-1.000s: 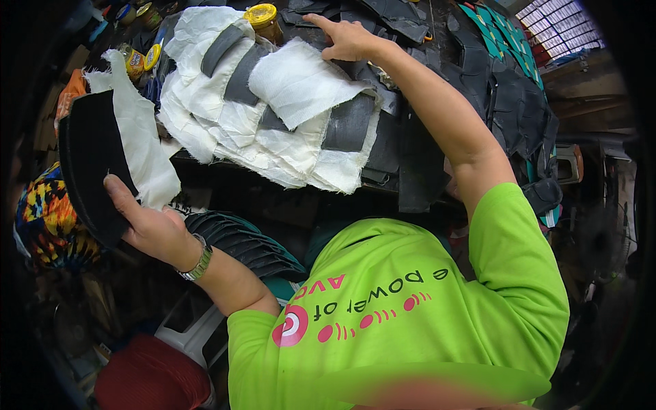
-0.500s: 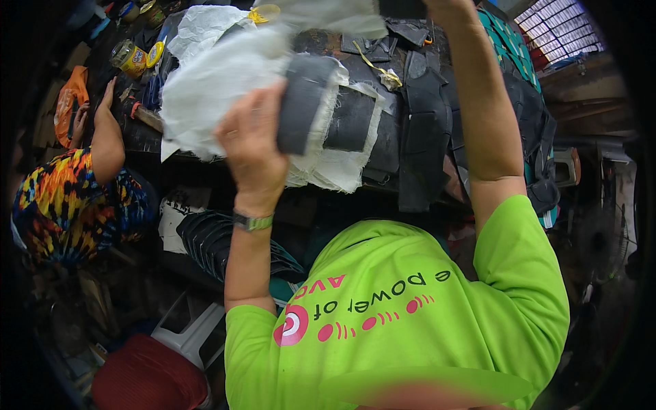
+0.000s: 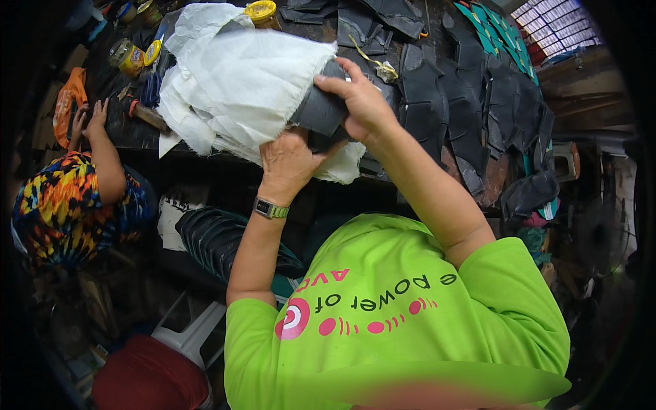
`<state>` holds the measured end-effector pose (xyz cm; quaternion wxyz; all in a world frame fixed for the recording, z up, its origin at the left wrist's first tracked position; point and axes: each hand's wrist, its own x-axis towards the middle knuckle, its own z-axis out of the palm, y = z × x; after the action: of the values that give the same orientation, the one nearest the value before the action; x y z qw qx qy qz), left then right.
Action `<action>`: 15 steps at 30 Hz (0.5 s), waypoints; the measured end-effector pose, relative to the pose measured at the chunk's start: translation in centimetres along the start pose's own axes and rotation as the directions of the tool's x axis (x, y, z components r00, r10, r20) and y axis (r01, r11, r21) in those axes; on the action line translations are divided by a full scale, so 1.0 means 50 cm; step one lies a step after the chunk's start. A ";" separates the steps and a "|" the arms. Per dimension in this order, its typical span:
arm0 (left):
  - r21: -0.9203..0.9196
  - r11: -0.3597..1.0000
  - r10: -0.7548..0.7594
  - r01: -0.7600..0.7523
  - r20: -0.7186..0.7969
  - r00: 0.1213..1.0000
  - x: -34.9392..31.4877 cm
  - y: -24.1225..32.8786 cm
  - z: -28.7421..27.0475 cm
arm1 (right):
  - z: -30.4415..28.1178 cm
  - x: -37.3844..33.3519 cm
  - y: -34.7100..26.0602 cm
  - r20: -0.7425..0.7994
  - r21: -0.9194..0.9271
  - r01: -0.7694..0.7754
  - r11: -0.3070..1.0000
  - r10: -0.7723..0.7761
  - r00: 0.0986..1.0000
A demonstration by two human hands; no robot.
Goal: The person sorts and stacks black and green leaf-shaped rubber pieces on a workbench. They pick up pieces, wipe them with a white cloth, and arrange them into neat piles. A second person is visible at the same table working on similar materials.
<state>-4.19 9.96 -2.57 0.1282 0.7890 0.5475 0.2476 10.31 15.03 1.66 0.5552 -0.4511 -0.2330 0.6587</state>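
My right hand [image 3: 365, 102] closes on the right edge of a dark grey-black material piece [image 3: 320, 109], thumb and fingers at its border. At the near edge of the same piece is my left hand [image 3: 287, 160], fingers curled under it and partly hidden. A white cloth [image 3: 253, 75] with a frayed edge lies over the piece's left side. Layers of white cloth spread beneath and to the left, and a pale frayed corner [image 3: 342, 164] shows below my hands.
Black cut pieces [image 3: 424, 96] cover the table's right side. Yellow-lidded jars [image 3: 261, 12] and a wooden-handled tool [image 3: 147, 115] lie around the cloth. At the left a person in a multicoloured shirt [image 3: 82, 205] has hands near an orange bag [image 3: 69, 106]. A white chair [image 3: 188, 328] stands behind.
My right hand has come back from the far side of the table to the dark piece. My left hand has moved nearer and slightly right. The white cloth has swung down over the stack.
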 end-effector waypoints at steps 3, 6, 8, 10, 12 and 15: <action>-0.031 0.999 -0.039 0.042 0.076 0.996 -0.006 -0.007 0.002 | -0.019 -0.001 0.034 0.039 -0.086 0.071 0.994 -0.068 0.997; -0.060 0.997 -0.034 0.041 0.119 0.992 -0.010 -0.026 -0.022 | -0.026 0.000 0.033 0.010 -0.137 0.040 0.990 -0.039 0.999; -0.173 0.985 0.014 -0.014 0.003 1.000 -0.022 -0.035 -0.044 | -0.024 0.002 0.036 0.013 -0.165 0.062 0.984 -0.061 0.998; -0.262 0.947 0.138 -0.185 -0.186 0.973 -0.033 -0.051 -0.071 | -0.021 0.006 0.049 0.033 -0.201 0.147 0.969 -0.143 0.989; -0.573 0.819 -0.071 0.022 -0.065 0.995 -0.051 -0.067 -0.093 | -0.018 0.010 0.066 0.057 -0.316 0.260 0.912 -0.255 0.965; -0.544 0.839 -0.081 -0.006 -0.136 0.987 -0.064 -0.086 -0.104 | -0.020 0.014 0.073 0.038 -0.302 0.268 0.915 -0.270 0.962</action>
<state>-11.28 8.20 -1.03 0.3085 0.6881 0.4788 0.4496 9.29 14.47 -1.99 0.5648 -0.4965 -0.3903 0.5312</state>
